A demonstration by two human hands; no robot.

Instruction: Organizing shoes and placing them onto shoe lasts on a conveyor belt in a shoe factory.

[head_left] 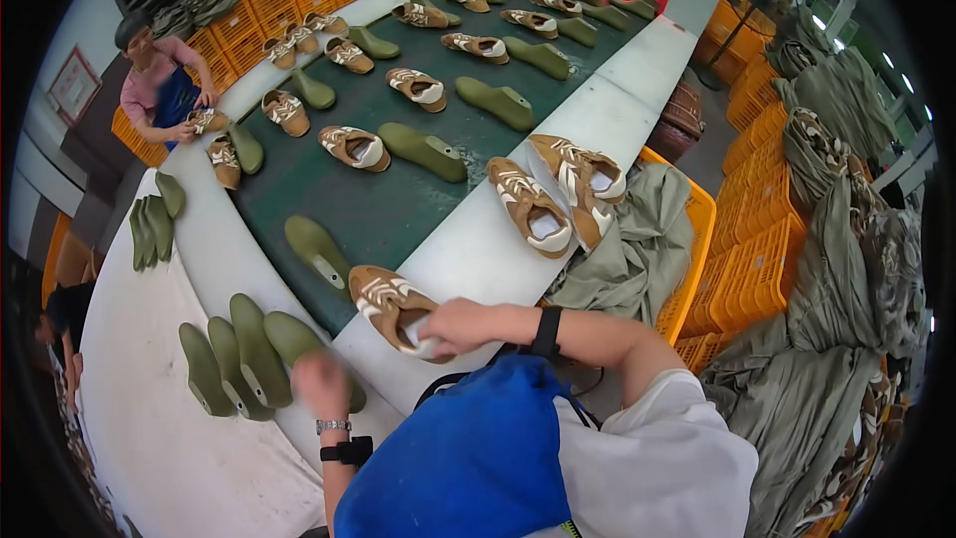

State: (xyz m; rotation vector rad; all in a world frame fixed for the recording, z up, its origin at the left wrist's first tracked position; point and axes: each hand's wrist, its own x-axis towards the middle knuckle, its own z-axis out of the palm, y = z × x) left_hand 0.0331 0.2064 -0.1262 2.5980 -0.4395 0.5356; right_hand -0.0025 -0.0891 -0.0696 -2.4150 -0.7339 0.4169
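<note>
My right hand (460,327) is closed on the heel of a brown sneaker (383,299) with white trim, at the near edge of the conveyor belt. My left hand (321,385), smeared by motion, grips the near end of a green shoe last (289,335); its fingers are hard to make out. That last lies beside several other green shoe lasts (239,349) lined up on the white table. Just beyond the sneaker, another green last (317,247) rests on the belt. A pair of brown sneakers (530,207) sits on the white ledge to the right, one of them leaning.
The dark green belt (289,184) carries several sneakers and lasts away from me. More lasts (154,229) stand at far left, near a co-worker (164,90) handling a sneaker. Orange crates (747,269) and grey-green cloth (637,249) crowd the right side. A red glow lights the belt's far end.
</note>
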